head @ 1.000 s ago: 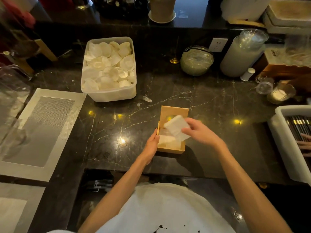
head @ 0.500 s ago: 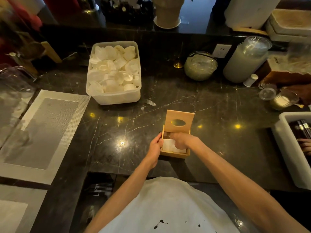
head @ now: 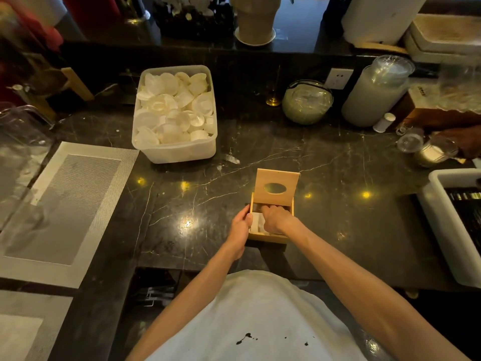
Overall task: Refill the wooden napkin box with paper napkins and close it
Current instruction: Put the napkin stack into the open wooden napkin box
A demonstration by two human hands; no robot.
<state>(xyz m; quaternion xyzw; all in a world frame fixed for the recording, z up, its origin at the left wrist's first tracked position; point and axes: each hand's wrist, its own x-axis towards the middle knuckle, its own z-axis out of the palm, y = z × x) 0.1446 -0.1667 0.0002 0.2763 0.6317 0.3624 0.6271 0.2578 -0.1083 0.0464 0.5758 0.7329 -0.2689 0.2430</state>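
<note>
The wooden napkin box [head: 268, 237] stands on the dark marble counter near its front edge. Its hinged lid [head: 276, 187], with an oval hole, is tipped up and back. My left hand [head: 240, 226] grips the box's left wall. My right hand [head: 274, 220] reaches down inside the box and presses on the white paper napkins [head: 257, 222], which show only beside my fingers. Most of the stack is hidden under my right hand.
A white tub of small white dishes [head: 175, 113] sits at the back left. A grey placemat [head: 62, 209] lies at the left. A white bin with dark utensils [head: 455, 225] is at the right edge. Jars and a tall container [head: 374, 92] line the back.
My right hand carried a white napkin from above the box down into it. It now presses inside. My left hand stayed on the box's left wall.
</note>
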